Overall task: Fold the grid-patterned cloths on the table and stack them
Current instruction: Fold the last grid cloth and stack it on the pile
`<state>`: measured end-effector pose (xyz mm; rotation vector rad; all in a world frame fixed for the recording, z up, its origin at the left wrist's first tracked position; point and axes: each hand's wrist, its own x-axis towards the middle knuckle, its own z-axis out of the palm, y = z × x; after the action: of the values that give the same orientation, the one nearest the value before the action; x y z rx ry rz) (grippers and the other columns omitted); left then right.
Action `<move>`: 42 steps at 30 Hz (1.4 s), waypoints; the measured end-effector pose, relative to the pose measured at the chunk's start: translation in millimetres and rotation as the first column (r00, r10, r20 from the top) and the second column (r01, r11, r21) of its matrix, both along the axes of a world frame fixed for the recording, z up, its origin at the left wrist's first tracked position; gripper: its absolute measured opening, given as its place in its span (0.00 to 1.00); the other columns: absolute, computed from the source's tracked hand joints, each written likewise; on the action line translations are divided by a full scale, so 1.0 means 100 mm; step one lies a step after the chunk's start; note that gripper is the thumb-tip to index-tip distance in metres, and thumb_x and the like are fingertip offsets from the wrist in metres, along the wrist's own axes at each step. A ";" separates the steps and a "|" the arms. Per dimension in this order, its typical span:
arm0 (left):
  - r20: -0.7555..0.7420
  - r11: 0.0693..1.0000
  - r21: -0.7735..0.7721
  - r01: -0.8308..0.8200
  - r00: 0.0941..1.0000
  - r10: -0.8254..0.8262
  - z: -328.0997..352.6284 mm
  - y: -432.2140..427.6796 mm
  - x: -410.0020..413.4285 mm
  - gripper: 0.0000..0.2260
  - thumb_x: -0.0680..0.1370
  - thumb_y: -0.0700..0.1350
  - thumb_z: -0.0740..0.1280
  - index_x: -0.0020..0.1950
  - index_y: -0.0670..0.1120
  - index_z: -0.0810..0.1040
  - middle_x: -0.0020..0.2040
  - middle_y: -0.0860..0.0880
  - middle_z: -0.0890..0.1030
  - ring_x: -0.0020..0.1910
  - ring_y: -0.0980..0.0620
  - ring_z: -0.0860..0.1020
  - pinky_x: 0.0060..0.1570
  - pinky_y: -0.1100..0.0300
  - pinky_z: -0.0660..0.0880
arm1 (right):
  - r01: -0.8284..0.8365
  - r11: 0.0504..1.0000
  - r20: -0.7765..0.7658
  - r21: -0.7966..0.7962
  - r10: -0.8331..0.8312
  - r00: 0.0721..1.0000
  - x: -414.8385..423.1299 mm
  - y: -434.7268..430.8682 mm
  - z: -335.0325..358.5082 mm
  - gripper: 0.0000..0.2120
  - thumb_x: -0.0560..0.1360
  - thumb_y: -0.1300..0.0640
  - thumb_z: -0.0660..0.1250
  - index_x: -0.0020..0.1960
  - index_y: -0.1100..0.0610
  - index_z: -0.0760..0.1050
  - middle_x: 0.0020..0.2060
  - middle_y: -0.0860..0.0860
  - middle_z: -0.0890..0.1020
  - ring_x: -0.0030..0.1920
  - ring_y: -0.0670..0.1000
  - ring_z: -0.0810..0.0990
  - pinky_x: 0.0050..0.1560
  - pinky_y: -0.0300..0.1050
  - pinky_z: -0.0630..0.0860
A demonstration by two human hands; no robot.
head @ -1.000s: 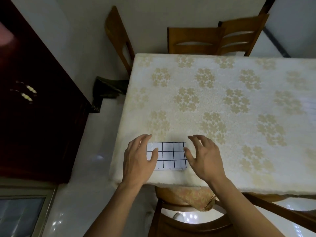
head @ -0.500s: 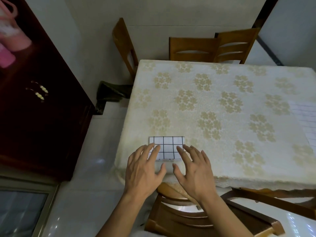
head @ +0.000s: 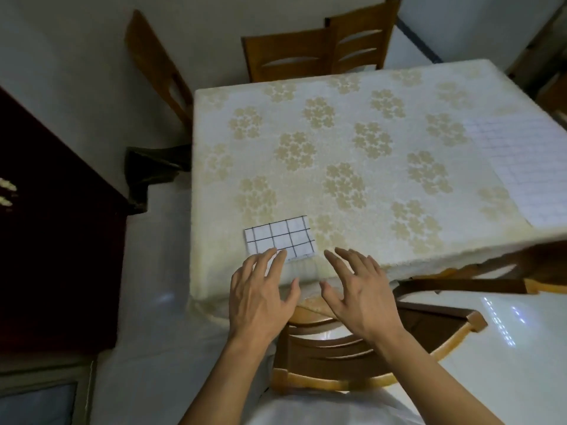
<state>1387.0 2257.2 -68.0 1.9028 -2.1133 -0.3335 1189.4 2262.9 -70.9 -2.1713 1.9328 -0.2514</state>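
Observation:
A small folded white cloth with a black grid (head: 280, 237) lies flat near the table's front left corner. My left hand (head: 260, 297) hovers at the table's front edge, fingers spread and straight, its fingertips over the cloth's near edge. My right hand (head: 359, 294) is beside it to the right, fingers spread, holding nothing and apart from the cloth. A larger, unfolded white cloth with a faint grid (head: 521, 167) lies spread at the table's right side.
The table (head: 352, 154) wears a cream cover with gold flower patterns. Wooden chairs stand at the far side (head: 316, 53) and tucked under the near edge (head: 352, 348). A dark wooden cabinet (head: 55, 240) stands to the left.
Both hands have drawn back from the folded cloth toward the table's front edge. The view has shifted right, bringing the larger spread cloth into sight.

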 end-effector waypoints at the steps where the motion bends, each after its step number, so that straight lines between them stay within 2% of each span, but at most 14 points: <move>1: -0.004 1.000 0.000 0.030 1.000 -0.030 -0.02 -0.02 -0.05 0.25 0.77 0.59 0.59 0.72 0.51 0.73 0.69 0.51 0.75 0.68 0.50 0.71 0.64 0.50 0.72 | 0.032 0.999 -0.007 0.005 -0.032 0.999 -0.05 0.05 -0.02 0.28 0.79 0.38 0.55 0.74 0.49 0.69 0.70 0.51 0.74 0.70 0.53 0.71 0.72 0.55 0.66; 10: -0.036 0.933 0.017 0.359 0.933 -0.359 -0.11 -0.09 -0.71 0.25 0.78 0.60 0.58 0.72 0.52 0.71 0.70 0.51 0.74 0.69 0.50 0.71 0.64 0.48 0.72 | 0.357 0.934 -0.048 0.011 -0.356 0.933 -0.57 0.59 -0.04 0.27 0.79 0.37 0.54 0.73 0.49 0.70 0.68 0.51 0.76 0.69 0.53 0.72 0.71 0.57 0.66; 17: -0.066 0.819 -0.062 0.570 0.816 -0.574 -0.15 0.00 -1.39 0.23 0.77 0.59 0.60 0.69 0.51 0.73 0.67 0.52 0.75 0.65 0.51 0.72 0.59 0.51 0.74 | 0.593 0.805 -0.066 -0.020 -0.593 0.802 -1.08 1.12 0.02 0.26 0.78 0.39 0.56 0.72 0.50 0.71 0.67 0.50 0.76 0.67 0.53 0.73 0.68 0.54 0.68; 21: -0.071 0.760 -0.069 0.647 0.756 -0.650 -0.20 0.11 -1.77 0.24 0.77 0.60 0.60 0.70 0.52 0.71 0.68 0.51 0.75 0.66 0.50 0.71 0.61 0.48 0.73 | 0.691 0.721 -0.029 -0.043 -0.692 0.721 -1.32 1.42 -0.03 0.25 0.79 0.42 0.61 0.73 0.49 0.70 0.67 0.51 0.76 0.65 0.54 0.74 0.67 0.55 0.69; 24: -0.071 0.734 -0.058 0.676 0.731 -0.679 -0.22 0.23 -2.05 0.24 0.77 0.60 0.59 0.70 0.53 0.71 0.68 0.51 0.75 0.67 0.50 0.70 0.62 0.44 0.72 | 0.738 0.674 -0.019 -0.024 -0.739 0.674 -1.52 1.58 -0.08 0.25 0.79 0.42 0.62 0.73 0.50 0.69 0.67 0.52 0.76 0.67 0.54 0.73 0.68 0.56 0.68; 30: -0.042 0.685 -0.094 0.723 0.684 -0.728 -0.14 0.52 -2.66 0.20 0.77 0.58 0.61 0.67 0.53 0.73 0.66 0.52 0.76 0.66 0.51 0.72 0.61 0.49 0.73 | 0.774 0.633 0.046 -0.015 -0.773 0.633 -2.06 1.87 -0.12 0.25 0.78 0.44 0.65 0.72 0.52 0.71 0.67 0.52 0.76 0.66 0.55 0.74 0.68 0.58 0.68; 35: 0.002 0.631 -0.072 0.773 0.632 -0.775 -0.09 0.90 -3.33 0.23 0.77 0.57 0.62 0.70 0.49 0.73 0.67 0.50 0.75 0.66 0.50 0.72 0.62 0.49 0.73 | 0.794 0.607 0.089 -0.031 -0.790 0.607 -2.67 2.27 -0.14 0.25 0.77 0.46 0.67 0.71 0.53 0.73 0.66 0.54 0.77 0.65 0.57 0.75 0.68 0.58 0.69; 42: -0.001 0.619 -0.109 0.778 0.623 -0.782 -0.07 1.46 -4.47 0.24 0.76 0.56 0.66 0.69 0.48 0.74 0.66 0.49 0.76 0.65 0.48 0.74 0.61 0.48 0.73 | 0.828 0.559 0.106 -0.038 -0.822 0.559 -3.70 2.86 -0.14 0.25 0.77 0.45 0.67 0.71 0.53 0.73 0.66 0.54 0.77 0.66 0.56 0.75 0.69 0.58 0.68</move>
<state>939.8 2403.1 -74.6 0.7737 -2.7544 -0.4202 819.2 2548.7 -84.7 -1.0512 2.7935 -0.5578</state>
